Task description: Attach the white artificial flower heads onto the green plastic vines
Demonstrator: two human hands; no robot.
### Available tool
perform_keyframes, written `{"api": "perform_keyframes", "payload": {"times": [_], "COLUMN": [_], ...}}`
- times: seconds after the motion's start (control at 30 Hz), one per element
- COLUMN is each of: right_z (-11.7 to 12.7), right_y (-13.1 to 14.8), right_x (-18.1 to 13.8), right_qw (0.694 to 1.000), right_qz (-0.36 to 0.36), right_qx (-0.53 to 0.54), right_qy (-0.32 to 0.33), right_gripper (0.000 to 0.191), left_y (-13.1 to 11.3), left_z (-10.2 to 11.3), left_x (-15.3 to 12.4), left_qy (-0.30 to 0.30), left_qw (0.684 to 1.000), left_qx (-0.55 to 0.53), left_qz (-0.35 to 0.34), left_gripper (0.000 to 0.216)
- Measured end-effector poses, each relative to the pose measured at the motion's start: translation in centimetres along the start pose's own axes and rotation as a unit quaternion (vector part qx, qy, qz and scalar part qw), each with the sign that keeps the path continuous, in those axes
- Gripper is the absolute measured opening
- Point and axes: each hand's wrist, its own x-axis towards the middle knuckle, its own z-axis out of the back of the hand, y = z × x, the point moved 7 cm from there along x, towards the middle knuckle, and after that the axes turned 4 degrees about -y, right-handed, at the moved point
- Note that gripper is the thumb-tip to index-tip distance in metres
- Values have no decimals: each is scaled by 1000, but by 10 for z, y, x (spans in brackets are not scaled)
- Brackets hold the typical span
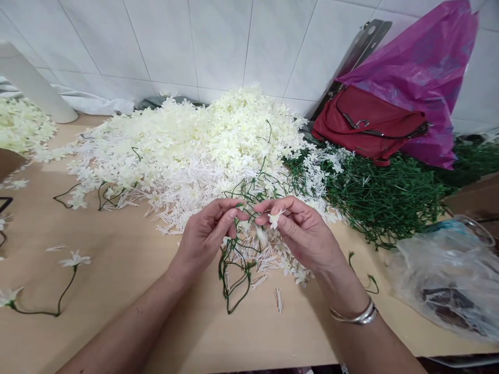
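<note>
Under both hands, tan table (117,249). Just beyond fingertips, broad cream flower heap (218,130). To right of right hand, dark green stem pile (393,192); right of same forearm, clear bag (436,259). Beyond right hand, at far right, red purse (370,124). Left hand (208,228): thumb and forefinger pinched on green stem end (239,205), other fingers curled. Right hand (302,231): just beside left, thumb and fingers closed on one white flower (275,219), apart from stem end.
</note>
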Motion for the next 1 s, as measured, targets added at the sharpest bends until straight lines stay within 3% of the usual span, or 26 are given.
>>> {"api": "perform_keyframes", "payload": {"times": [0.13, 0.23, 0.63, 1.0], "right_z": [14, 12, 0, -4], "right_y": [-10, -25, -33, -43], "right_x": [6, 7, 5, 4], "right_qw": [998, 996, 994, 988], "right_qz": [-20, -69, -111, -150], "right_qx": [-14, -16, -3, 22], "right_qy": [-65, -50, -14, -5], "right_gripper": [21, 25, 29, 28], "left_y": [13, 19, 11, 20], "left_z": [-6, -11, -18, -18], "left_x": [3, 3, 1, -1], "left_qy": [33, 60, 102, 103], "left_qw": [996, 993, 993, 992], "left_qx": [-40, -31, -20, -4], "left_qz": [78, 100, 62, 75], "left_gripper": [18, 20, 20, 22]}}
